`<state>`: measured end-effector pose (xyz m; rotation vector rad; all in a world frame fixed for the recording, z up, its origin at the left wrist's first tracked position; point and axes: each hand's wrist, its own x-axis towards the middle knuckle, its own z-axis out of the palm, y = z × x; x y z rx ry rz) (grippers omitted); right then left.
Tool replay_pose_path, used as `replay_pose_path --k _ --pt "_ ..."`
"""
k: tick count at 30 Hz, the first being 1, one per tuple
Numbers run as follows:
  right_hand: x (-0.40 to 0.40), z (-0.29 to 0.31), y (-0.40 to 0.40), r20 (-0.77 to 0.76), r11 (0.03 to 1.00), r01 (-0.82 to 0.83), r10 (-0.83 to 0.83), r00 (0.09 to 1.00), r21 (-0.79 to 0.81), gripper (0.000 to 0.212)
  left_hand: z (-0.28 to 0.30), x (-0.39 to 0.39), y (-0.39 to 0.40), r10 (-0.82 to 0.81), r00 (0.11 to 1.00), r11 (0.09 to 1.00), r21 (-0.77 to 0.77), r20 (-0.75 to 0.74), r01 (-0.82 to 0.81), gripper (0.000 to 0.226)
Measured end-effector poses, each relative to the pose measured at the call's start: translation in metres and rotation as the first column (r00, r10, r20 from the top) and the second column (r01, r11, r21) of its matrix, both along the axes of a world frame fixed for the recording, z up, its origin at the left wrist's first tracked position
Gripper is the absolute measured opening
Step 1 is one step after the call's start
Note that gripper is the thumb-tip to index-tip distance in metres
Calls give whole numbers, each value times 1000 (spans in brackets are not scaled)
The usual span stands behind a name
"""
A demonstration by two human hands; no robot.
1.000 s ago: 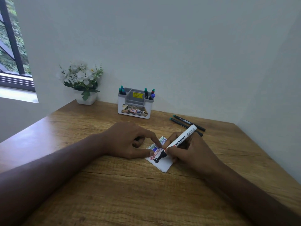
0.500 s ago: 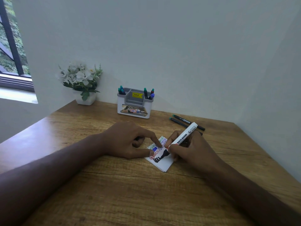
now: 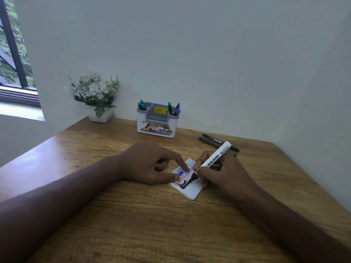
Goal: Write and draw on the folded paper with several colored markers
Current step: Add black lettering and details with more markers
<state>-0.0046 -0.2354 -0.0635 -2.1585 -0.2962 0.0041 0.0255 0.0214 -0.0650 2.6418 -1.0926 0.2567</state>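
Marker (image 3: 215,160) in right hand (image 3: 226,175) apparently touches paper (image 3: 191,190).

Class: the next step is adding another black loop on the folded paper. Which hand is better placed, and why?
Right hand: it grips the whiteboard marker, tip on the folded paper. Left hand pins the paper.

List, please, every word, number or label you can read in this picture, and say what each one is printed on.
"WHITE BOARD": on the white marker held in the right hand.
"49.00": on the yellow sticker of the pen holder.
"42" and "OP", cut off: on the holder's front label.
Small print on the marker's end and on the two black pens: too small to read.
Coloured scribbles on the folded paper: not legible words.
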Motion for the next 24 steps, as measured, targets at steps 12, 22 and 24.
replay_pose_path --k 12,22,24 --pt "-4 5 2 19 1000 7 -7 1000 19 6 0 -1 0 5 1000 1000 -4 4 -5 39" --pt "-7 9 2 34 1000 14 -15 999 25 6 -1 0 1 2 1000 1000 -15 -12 -2 40" --pt "-7 8 2 41 999 29 -30 999 20 4 -1 -1 2 -2 1000 1000 -18 -9 2 41"
